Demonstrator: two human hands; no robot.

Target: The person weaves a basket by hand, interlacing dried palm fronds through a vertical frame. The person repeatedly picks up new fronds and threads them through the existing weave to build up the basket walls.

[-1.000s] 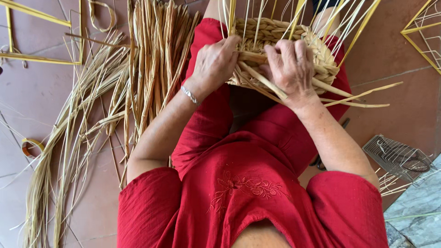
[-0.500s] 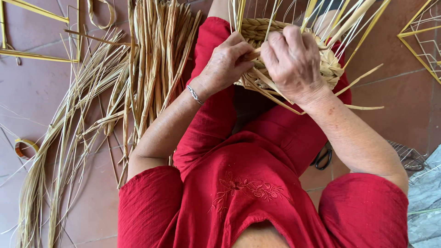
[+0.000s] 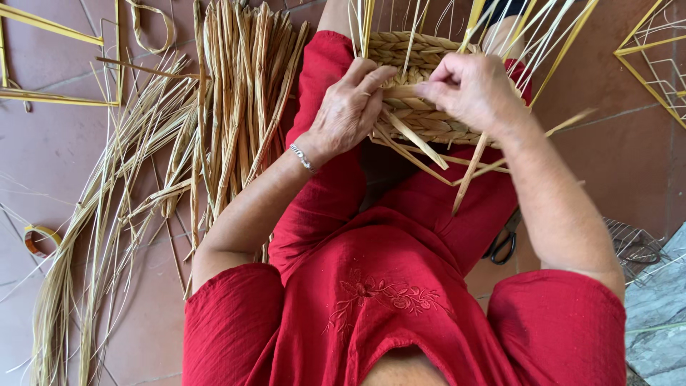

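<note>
Head view: left hand (image 3: 348, 107) and right hand (image 3: 468, 89) both pinch straw strands on woven basket (image 3: 421, 118) resting on lap.

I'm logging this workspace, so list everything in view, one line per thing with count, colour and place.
woven basket: one, straw-coloured, half made, on the person's lap with loose strands sticking up and out
reed bundle: one large pile, pale tan, on the floor to the person's left
wire frames: two in view, yellow, one at top left, the other at top right
tape roll: one, yellowish, on the floor at far left
scissors: one pair, black handles, on the floor by the right leg
wire rack: one, grey, on the floor at right
bracelet: one, silver, on the left wrist
left hand: on the basket side, fingers on a strand
right hand: pinching a strand at the basket
</note>
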